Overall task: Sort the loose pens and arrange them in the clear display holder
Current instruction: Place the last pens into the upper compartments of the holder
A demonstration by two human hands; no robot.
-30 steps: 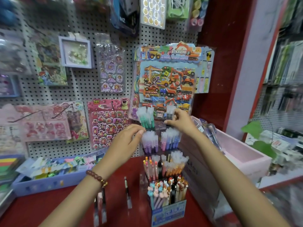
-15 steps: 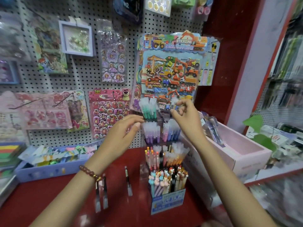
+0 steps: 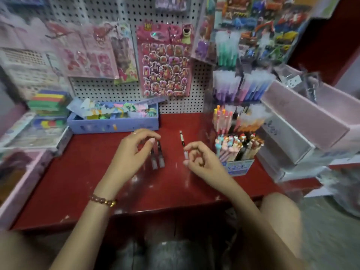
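Three loose pens lie on the red counter (image 3: 78,182). Two dark pens (image 3: 158,154) lie side by side under the fingers of my left hand (image 3: 132,151), which hovers over them with fingers apart. A single pen (image 3: 183,144) lies just left of my right hand (image 3: 200,160), whose curled fingers are at its near end; I cannot tell whether they touch it. The clear tiered display holder (image 3: 239,98) stands at the right, filled with green, purple, blue and orange pens. The frame is blurred.
A blue cardboard box of cartoon-topped pens (image 3: 238,151) stands in front of the holder. A lilac tray of stickers (image 3: 113,121) sits at the back by the pegboard (image 3: 120,92). Pink boxes (image 3: 303,121) crowd the right; stacked stationery fills the left.
Both hands came down from the top tiers of the holder to the loose pens on the counter. The camera tilted downward.
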